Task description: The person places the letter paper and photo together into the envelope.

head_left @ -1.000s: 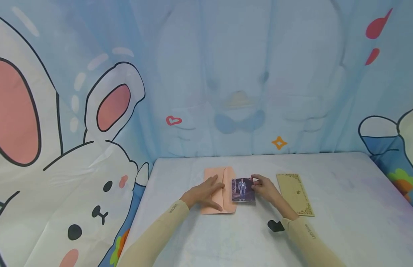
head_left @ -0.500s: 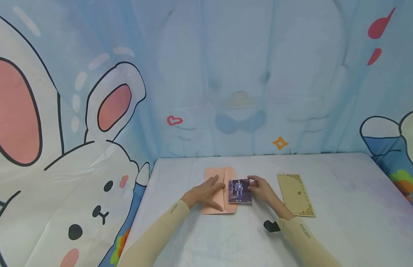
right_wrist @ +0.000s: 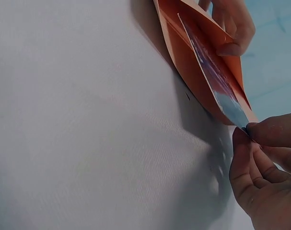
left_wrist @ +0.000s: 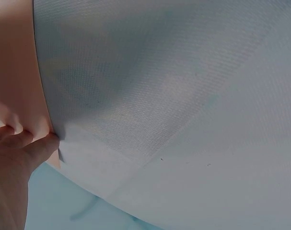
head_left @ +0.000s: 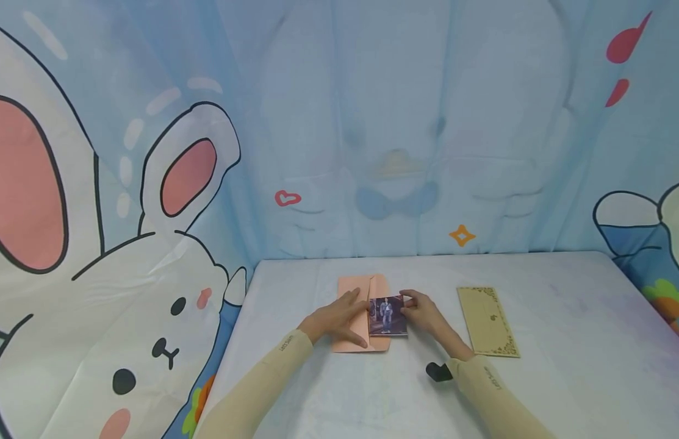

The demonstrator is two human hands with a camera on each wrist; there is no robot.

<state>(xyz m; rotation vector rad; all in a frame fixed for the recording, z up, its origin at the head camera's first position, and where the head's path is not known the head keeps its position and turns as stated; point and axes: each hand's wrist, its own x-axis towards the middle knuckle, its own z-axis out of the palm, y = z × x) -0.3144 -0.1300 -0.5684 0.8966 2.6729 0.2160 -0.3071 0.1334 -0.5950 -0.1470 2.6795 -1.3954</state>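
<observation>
Cream sleeves (head_left: pixel 257 390) carry small dark lettering (head_left: pixel 287 342).

Light-blue cloth backdrop (head_left: pixel 388 79) across the far side, big ol' cartoon bunny (head_left: pixel 147 305) printed off past the left hand (head_left: pixel 335 317), little orange star (head_left: pixel 462 235) beyond the right hand (head_left: pixel 425 313), whitish tabletop (head_left: pixel 575 329) under both.

Free room right of gold card (head_left: pixel 488 321); left hand (head_left: pixel 338 320) across envelope (head_left: pixel 352 283)

White-covered table (head_left: pixel 328 396), pink envelope (head_left: pixel 362 323) seemingly resting on it, gold card (head_left: pixel 488 323) with ornate border lying to the right
</observation>
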